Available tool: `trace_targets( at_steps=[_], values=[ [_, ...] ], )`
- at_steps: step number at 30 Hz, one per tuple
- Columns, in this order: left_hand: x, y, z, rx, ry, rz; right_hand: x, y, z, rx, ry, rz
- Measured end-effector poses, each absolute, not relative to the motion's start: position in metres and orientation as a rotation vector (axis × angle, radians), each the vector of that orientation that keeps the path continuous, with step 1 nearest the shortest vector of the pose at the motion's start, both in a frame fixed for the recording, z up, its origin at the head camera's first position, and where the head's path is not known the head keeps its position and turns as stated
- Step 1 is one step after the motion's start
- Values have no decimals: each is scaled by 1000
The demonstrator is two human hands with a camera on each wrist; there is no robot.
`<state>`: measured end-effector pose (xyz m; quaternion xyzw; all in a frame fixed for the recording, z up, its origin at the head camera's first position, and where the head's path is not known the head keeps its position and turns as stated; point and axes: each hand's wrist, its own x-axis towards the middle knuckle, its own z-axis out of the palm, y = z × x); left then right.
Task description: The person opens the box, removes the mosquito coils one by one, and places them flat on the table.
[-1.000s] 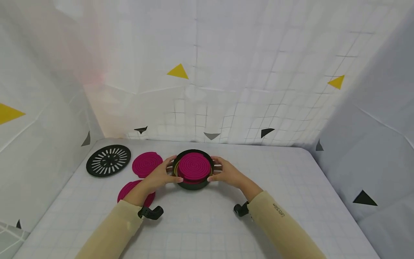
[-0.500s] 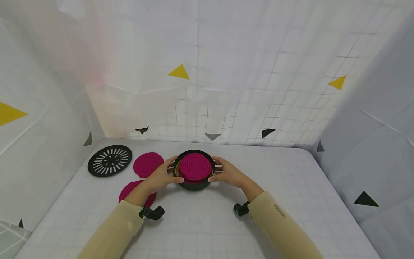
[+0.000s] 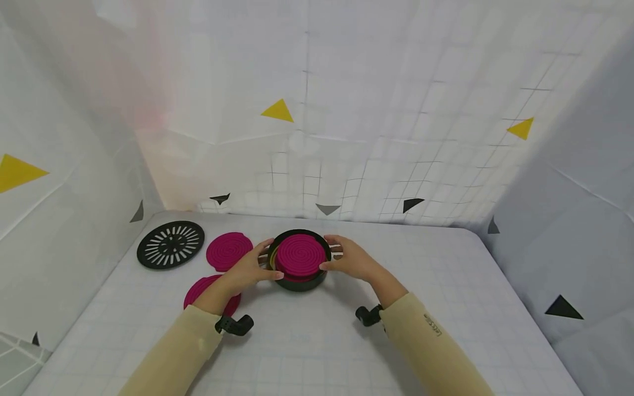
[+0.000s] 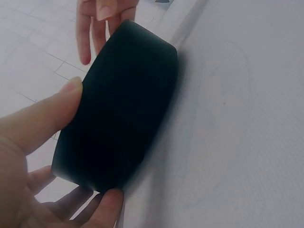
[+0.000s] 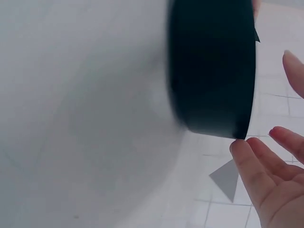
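Note:
A round dark container (image 3: 299, 285) stands at the middle of the table towards the back. In it lies a pink spiral-grooved disc (image 3: 300, 254), with a yellowish edge showing beside it at the left. My left hand (image 3: 246, 272) grips the container's left side, its thumb (image 4: 73, 88) on the near wall and its fingers round the far side. At the right side, my right hand (image 3: 353, 260) has relaxed fingers; one fingertip touches the container's edge in the right wrist view, while the thumb (image 5: 295, 76) stands off it. What lies under the disc is hidden.
Left of the container lie another pink spiral disc (image 3: 229, 251) and a second pink disc (image 3: 200, 287), partly covered by my left forearm. A black slotted disc (image 3: 170, 245) lies at the table's back left. White sheets with yellow and black triangles wall the table.
My right hand has loosened, its thumb and fingers drawing slightly away from the container. The left hand keeps its grip. The whole view has shifted a little.

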<state>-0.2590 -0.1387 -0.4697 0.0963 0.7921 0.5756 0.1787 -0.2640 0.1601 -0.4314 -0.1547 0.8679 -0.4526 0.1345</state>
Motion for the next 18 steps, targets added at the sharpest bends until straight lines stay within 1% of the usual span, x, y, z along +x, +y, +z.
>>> trace_targets(
  at_steps=[11, 18],
  values=[
    [-261, -139, -471, 273, 2236, 1631, -264, 149, -421, -444, 2628, -1240],
    [-261, -140, -472, 265, 2261, 1605, -267, 139, -422, -467, 2637, -1246]
  ],
)
